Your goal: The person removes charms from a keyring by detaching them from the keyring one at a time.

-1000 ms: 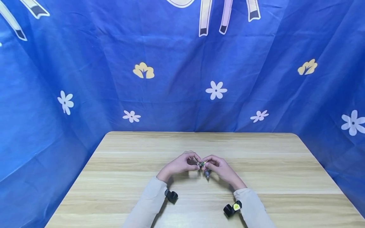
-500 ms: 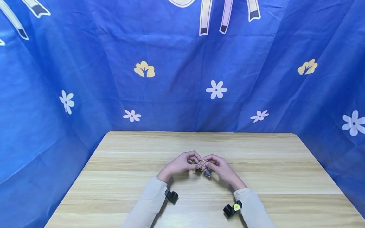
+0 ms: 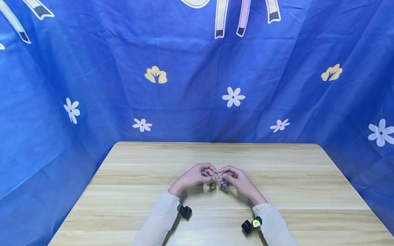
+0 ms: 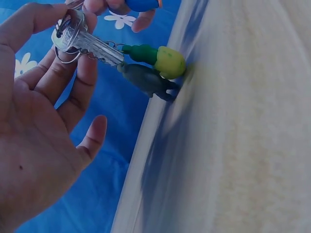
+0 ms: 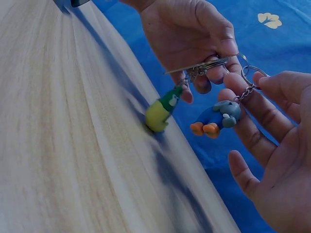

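Note:
Over the table's middle, my left hand and right hand nearly meet at the fingertips. Thumb and fingers of the left pinch a key ring with a silver key. From it dangle a green-and-yellow figure charm and a dark grey-green figure. My right hand pinches a metal ring, from which a grey elephant charm in blue with orange feet hangs by a short chain. Whether the two rings are linked cannot be told.
The light wood table lies under both hands. A blue patterned cloth surrounds its back and sides. Each sleeve carries a black wrist camera, the left camera and the right camera.
The green-and-yellow charm, earlier up between the fingertips, now hangs below the left fingers. The elephant charm has swung slightly and turned. Both hands stay almost in place.

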